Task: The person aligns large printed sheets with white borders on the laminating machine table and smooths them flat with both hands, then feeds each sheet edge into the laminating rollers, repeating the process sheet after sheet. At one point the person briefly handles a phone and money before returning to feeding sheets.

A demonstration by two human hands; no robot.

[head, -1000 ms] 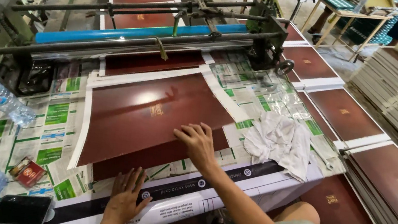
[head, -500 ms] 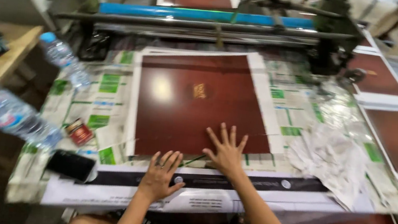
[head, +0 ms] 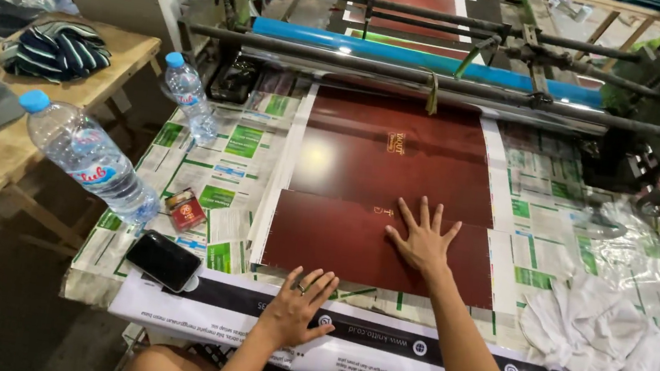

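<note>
Head view, looking down on a worktop lined with newspaper. Right hand pressed flat, fingers spread, on a glossy maroon sheet lying near the front edge, partly overlapping a second maroon sheet that runs back under a blue roller. Left hand also flat and open, resting on the printed paper just in front of the near sheet (not on the sheet itself). Nothing clamped in either hand.

To the left, two water bottles, a dark phone and a small red pack. To the right, a crumpled white cloth.

Judged from its shine and flatness: thin, light, fairly stiff card, slippery on top and easy to crease or smudge. Best taken by the pale margins or slid under a flat palm, not pinched mid-panel.

Against half a second earlier: left hand still on the front strip, right hand still on the sheet but now further right; bottles now sharp rather than blurred.
</note>
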